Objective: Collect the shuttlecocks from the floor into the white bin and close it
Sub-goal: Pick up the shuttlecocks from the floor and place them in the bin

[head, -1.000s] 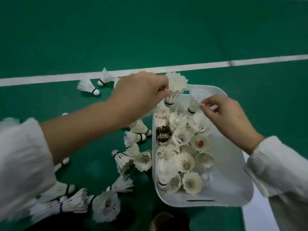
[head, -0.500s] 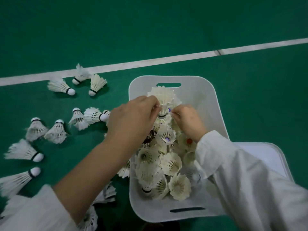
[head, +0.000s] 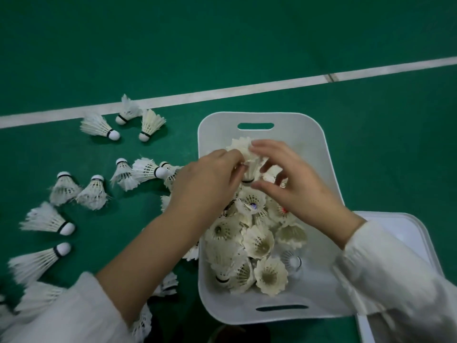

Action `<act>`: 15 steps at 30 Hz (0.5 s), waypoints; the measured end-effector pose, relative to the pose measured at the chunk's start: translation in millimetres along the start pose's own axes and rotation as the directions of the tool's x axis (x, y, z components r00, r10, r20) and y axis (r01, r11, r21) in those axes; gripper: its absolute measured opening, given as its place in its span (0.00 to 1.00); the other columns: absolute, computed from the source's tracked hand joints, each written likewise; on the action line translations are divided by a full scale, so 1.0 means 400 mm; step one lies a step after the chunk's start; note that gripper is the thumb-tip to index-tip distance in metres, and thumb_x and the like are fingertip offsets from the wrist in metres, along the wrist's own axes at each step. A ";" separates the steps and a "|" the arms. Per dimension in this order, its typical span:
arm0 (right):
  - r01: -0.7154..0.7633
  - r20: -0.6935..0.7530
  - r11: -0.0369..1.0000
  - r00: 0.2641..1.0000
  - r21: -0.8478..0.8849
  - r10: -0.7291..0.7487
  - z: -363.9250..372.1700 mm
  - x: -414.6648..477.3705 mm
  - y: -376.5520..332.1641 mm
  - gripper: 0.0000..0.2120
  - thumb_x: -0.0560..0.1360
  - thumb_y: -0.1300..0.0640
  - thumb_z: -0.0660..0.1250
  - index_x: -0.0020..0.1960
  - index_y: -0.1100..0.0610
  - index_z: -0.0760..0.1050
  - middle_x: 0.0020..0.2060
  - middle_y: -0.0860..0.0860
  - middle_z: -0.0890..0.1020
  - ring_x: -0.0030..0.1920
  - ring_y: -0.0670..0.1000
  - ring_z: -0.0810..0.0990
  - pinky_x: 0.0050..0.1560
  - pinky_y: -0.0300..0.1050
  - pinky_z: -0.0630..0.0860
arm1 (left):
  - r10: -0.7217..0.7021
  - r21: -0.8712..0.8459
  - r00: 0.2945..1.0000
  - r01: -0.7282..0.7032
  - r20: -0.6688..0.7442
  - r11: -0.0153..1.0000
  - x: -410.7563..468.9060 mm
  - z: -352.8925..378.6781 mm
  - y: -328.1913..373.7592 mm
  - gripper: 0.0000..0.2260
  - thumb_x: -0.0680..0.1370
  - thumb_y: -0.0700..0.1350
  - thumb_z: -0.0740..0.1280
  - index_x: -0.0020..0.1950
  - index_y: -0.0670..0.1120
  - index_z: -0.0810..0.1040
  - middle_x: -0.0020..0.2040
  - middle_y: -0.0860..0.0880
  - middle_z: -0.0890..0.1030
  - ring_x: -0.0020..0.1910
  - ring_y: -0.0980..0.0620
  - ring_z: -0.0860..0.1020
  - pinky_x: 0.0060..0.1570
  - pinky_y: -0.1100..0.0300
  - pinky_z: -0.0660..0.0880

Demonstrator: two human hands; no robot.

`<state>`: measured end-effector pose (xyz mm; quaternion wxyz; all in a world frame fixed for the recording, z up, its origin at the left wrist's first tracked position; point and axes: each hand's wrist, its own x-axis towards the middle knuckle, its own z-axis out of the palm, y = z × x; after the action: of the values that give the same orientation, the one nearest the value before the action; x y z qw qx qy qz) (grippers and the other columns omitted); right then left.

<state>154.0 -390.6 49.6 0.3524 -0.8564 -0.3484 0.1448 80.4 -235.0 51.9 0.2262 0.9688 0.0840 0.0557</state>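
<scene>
The white bin (head: 306,134) stands open on the green floor, holding several white shuttlecocks (head: 259,241) piled feathers-up. Over the far half of the bin my left hand (head: 210,184) pinches an upright shuttlecock (head: 243,149) by its lower feathers. My right hand (head: 294,184) hovers beside that shuttlecock with fingers spread and loosely curved, holding nothing. Several loose shuttlecocks (head: 99,126) lie scattered on the floor left of the bin.
The bin's white lid (head: 405,233) lies flat on the floor at the bin's right side, partly under my right sleeve. A white court line (head: 247,91) crosses the green floor behind the bin. More shuttlecocks (head: 39,266) lie by my left sleeve.
My right hand has lifted off the pile and spread its fingers beside the held shuttlecock. My left hand keeps its pinch in much the same place over the bin.
</scene>
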 end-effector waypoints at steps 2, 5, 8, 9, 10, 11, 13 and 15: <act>-0.015 -0.006 0.998 1.000 -0.058 0.015 0.009 0.002 0.007 0.11 0.73 0.59 0.69 0.55 0.54 0.76 0.55 0.46 0.76 0.46 0.45 0.77 0.50 0.41 0.76 | 0.024 -0.030 1.000 -0.024 0.006 0.999 -0.012 -0.001 0.004 0.11 0.78 0.54 0.58 0.52 0.50 0.76 0.44 0.53 0.79 0.39 0.48 0.78 0.35 0.57 0.72; -0.062 -0.114 0.991 0.992 -0.117 0.049 0.003 0.016 0.024 0.02 0.74 0.61 0.67 0.45 0.59 0.78 0.44 0.49 0.78 0.43 0.50 0.78 0.49 0.50 0.76 | 0.005 -0.128 1.000 -0.002 0.018 0.992 -0.028 -0.022 0.016 0.14 0.79 0.56 0.55 0.60 0.52 0.71 0.46 0.53 0.79 0.40 0.50 0.78 0.38 0.56 0.75; -0.145 -0.214 0.987 0.969 -0.069 0.127 -0.010 0.030 0.037 0.04 0.75 0.61 0.65 0.47 0.59 0.79 0.43 0.48 0.78 0.45 0.50 0.78 0.53 0.49 0.77 | -0.084 -0.301 0.996 0.083 0.011 0.950 -0.046 -0.052 0.002 0.16 0.78 0.58 0.53 0.60 0.52 0.68 0.43 0.54 0.77 0.38 0.55 0.77 0.40 0.55 0.77; -0.165 -0.226 0.984 0.963 -0.063 0.147 -0.008 0.037 0.041 0.05 0.76 0.60 0.65 0.48 0.58 0.79 0.44 0.48 0.78 0.46 0.50 0.78 0.54 0.47 0.77 | -0.102 -0.327 0.995 0.098 0.005 0.940 -0.053 -0.058 -0.009 0.15 0.77 0.58 0.55 0.57 0.52 0.69 0.43 0.55 0.76 0.39 0.57 0.76 0.41 0.56 0.77; -0.170 -0.230 0.983 0.962 -0.066 0.150 -0.002 0.044 0.042 0.06 0.76 0.60 0.64 0.49 0.59 0.79 0.44 0.48 0.79 0.47 0.49 0.78 0.55 0.46 0.76 | -0.111 -0.331 0.994 0.105 0.002 0.938 -0.062 -0.063 -0.021 0.13 0.77 0.57 0.57 0.55 0.51 0.70 0.44 0.55 0.76 0.41 0.58 0.76 0.42 0.59 0.75; -0.160 -0.231 0.985 0.963 -0.070 0.140 0.008 0.053 0.040 0.06 0.76 0.60 0.64 0.50 0.59 0.80 0.45 0.49 0.79 0.47 0.49 0.78 0.55 0.46 0.76 | -0.111 -0.321 0.994 0.103 -0.004 0.941 -0.072 -0.065 -0.033 0.10 0.76 0.55 0.60 0.52 0.51 0.71 0.44 0.56 0.74 0.43 0.60 0.75 0.43 0.62 0.73; -0.126 -0.224 0.989 0.969 -0.075 0.107 0.038 0.078 0.027 0.08 0.77 0.59 0.63 0.51 0.58 0.80 0.46 0.48 0.79 0.48 0.48 0.77 0.56 0.43 0.75 | -0.095 -0.281 0.995 0.084 -0.029 0.956 -0.088 -0.068 -0.051 0.03 0.76 0.49 0.64 0.46 0.51 0.71 0.42 0.59 0.72 0.43 0.64 0.73 0.42 0.70 0.68; -0.106 -0.194 0.988 0.978 -0.110 0.083 0.078 0.113 0.014 0.09 0.78 0.59 0.62 0.54 0.58 0.79 0.46 0.47 0.77 0.48 0.46 0.75 0.55 0.39 0.72 | -0.071 -0.241 0.995 0.054 -0.064 0.969 -0.101 -0.068 -0.065 0.05 0.75 0.44 0.65 0.43 0.52 0.70 0.40 0.60 0.70 0.42 0.67 0.71 0.42 0.74 0.66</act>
<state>173.9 -346.2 23.4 0.3246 -0.9015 -0.2803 0.0586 33.2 -208.0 61.6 0.3397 0.9288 0.1154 0.0930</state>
